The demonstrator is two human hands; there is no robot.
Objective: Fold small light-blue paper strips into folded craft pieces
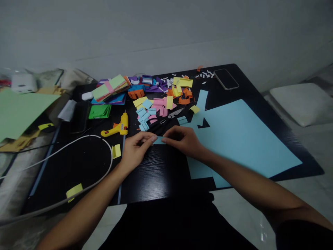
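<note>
A small light-blue paper piece (158, 140) is stretched between my hands near the middle of the black table. My left hand (136, 147) pinches its left end between thumb and fingers. At the other end, my right hand (183, 139) pinches it the same way. Just beyond my fingers lie scissors (175, 113), partly hidden among paper pieces. Several folded light-blue pieces (144, 116) are heaped there with pink ones (160, 106) and yellow ones. Large light-blue sheets (244, 139) spread out under and beside my right forearm.
A yellow glue gun (121, 126) lies left of my hands, near a green paper stack (100, 111). A white cable (110, 149) loops across the left side. At the far right rests a phone (226, 79). A white stool (301, 100) stands beyond the table (156, 180).
</note>
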